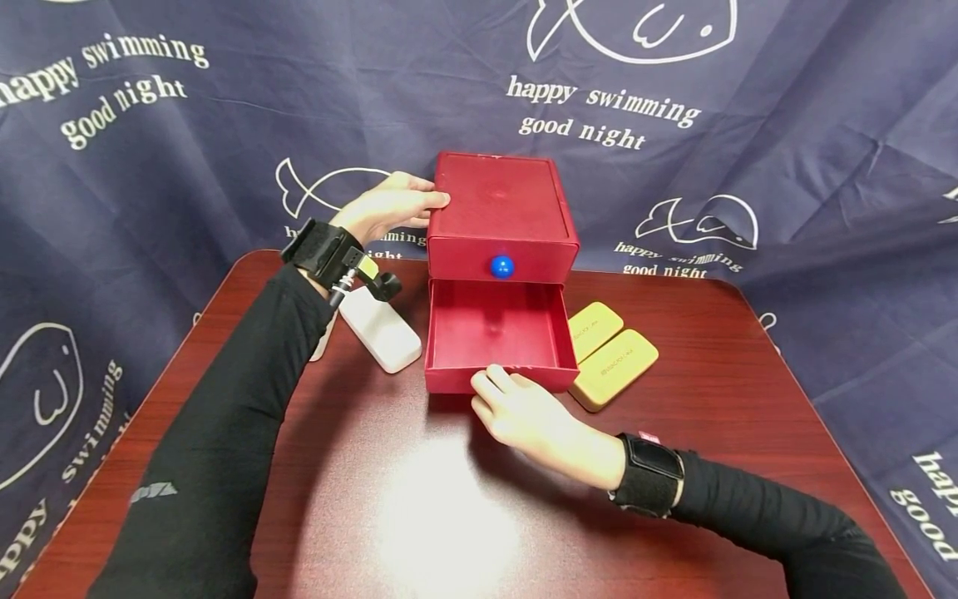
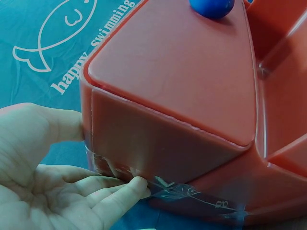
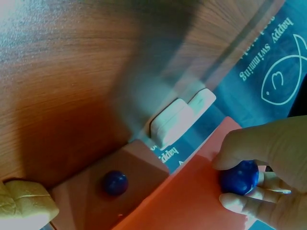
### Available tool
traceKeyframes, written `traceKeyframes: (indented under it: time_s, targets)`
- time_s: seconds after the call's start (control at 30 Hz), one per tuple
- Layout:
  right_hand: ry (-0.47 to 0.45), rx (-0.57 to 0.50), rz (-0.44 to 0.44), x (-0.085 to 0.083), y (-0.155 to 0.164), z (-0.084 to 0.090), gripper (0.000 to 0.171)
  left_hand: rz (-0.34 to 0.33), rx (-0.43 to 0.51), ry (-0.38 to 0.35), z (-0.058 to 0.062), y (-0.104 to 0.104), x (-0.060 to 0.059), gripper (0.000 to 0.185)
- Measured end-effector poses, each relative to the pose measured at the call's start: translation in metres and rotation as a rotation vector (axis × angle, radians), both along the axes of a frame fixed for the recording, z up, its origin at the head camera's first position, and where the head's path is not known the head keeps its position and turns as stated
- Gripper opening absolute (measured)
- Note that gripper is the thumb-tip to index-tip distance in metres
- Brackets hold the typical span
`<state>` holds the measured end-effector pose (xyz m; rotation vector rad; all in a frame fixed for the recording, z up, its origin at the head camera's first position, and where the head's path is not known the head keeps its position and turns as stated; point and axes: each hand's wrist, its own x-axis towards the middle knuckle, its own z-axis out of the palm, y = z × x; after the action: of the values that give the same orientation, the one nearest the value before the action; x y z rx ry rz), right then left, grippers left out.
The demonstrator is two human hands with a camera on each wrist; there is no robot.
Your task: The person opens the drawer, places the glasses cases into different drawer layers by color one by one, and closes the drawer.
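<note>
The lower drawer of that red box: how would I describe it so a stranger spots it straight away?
On the dark wooden table stands a red two-drawer box. Its lower drawer is pulled out and empty; the right hand pinches its blue knob, while the upper drawer is closed.

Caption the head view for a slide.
Left hand steadies a red two-drawer box while the right hand grips the open lower drawer by its blue knob.
</note>
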<state>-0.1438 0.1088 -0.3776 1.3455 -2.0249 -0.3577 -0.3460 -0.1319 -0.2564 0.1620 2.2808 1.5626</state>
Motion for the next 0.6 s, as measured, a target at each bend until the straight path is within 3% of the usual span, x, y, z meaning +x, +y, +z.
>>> traceKeyframes:
  time_s: [0.6]
  targets:
    - [-0.027, -0.012, 0.018, 0.0042, 0.0045, -0.002, 0.017, 0.008, -0.007, -0.003, -0.0003, 0.0008, -0.0003, 0.059]
